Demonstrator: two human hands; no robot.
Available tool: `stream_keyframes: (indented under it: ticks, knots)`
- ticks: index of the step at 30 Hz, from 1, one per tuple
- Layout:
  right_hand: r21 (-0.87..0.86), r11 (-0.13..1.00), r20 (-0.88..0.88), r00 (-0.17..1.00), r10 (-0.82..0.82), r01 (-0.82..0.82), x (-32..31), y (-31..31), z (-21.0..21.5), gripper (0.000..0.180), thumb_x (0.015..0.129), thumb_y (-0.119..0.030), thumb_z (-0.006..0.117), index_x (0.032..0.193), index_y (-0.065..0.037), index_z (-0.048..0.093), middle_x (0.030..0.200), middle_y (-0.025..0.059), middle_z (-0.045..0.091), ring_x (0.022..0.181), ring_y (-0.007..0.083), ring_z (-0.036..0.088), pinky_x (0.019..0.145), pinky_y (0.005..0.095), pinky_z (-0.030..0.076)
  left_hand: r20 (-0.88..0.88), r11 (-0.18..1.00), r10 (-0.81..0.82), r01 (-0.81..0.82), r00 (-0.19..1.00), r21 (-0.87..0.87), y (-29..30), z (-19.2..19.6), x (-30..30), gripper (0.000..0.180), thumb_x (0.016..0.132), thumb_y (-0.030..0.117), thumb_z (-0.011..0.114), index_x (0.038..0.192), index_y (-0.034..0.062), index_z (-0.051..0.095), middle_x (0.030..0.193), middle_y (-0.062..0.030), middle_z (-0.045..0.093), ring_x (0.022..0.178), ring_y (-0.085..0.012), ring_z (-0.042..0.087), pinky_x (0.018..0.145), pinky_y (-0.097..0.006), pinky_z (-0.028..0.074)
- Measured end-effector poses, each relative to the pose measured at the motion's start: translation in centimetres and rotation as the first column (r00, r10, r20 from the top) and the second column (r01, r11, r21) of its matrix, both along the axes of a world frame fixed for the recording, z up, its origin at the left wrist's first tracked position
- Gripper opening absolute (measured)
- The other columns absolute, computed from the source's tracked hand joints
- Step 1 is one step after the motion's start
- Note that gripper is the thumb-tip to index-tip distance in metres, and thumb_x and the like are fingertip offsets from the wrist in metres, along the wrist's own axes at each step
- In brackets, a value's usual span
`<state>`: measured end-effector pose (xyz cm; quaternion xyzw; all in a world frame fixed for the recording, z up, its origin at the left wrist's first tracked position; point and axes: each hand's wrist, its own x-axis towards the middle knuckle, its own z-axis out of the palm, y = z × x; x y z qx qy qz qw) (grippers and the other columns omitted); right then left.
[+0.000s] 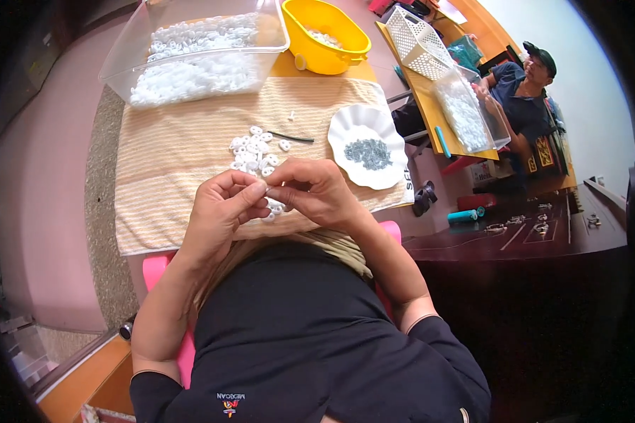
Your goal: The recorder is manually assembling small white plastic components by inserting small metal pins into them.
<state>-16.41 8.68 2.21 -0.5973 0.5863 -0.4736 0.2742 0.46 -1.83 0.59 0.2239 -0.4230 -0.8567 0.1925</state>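
Fingers point(244, 199) of left hand point(217, 206) and right hand point(322, 193) pinch a small piece point(267, 188), mostly hidden.

Looks like a small-parts workshop: clear bin point(279, 44) and yellow tub point(324, 65) holding small parts point(197, 76), co-worker point(518, 88) at second table point(430, 111) with another parts bin point(499, 130).

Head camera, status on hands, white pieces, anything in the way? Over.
Left hand, right hand: pinched together, contents unclear. White pieces: piled beyond, some beneath. Black stick beside pile, clear of hands.
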Motion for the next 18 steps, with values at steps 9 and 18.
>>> stream_keyframes:
  ticks: [9,18]
  knots:
    - [0.080,0.990,0.344,0.935,0.085,-0.119,-0.25,0.51,0.14,0.009,0.085,0.000,0.067,0.094,0.003,0.066,0.088,0.0072,0.063,0.072,0.0108,0.062,0.059,0.0220,0.052,-0.001,0.976,-0.146,0.145,0.989,0.162,0.01,0.43,0.23,0.011,0.088,0.011,0.067,0.093,0.0031,0.062,0.084,-0.0039,0.065,0.073,-0.0108,0.063,0.070,-0.027,0.057]
    - [0.084,0.978,0.435,0.890,0.137,-0.191,-0.75,0.84,0.27,0.011,0.087,-0.001,0.065,0.097,0.005,0.066,0.092,0.0095,0.063,0.074,0.0125,0.063,0.061,0.0227,0.055,-0.052,0.946,-0.196,0.203,0.979,0.251,0.56,0.42,0.15,0.013,0.086,0.009,0.069,0.094,0.0057,0.059,0.085,-0.0043,0.064,0.074,-0.0114,0.063,0.070,-0.027,0.057]
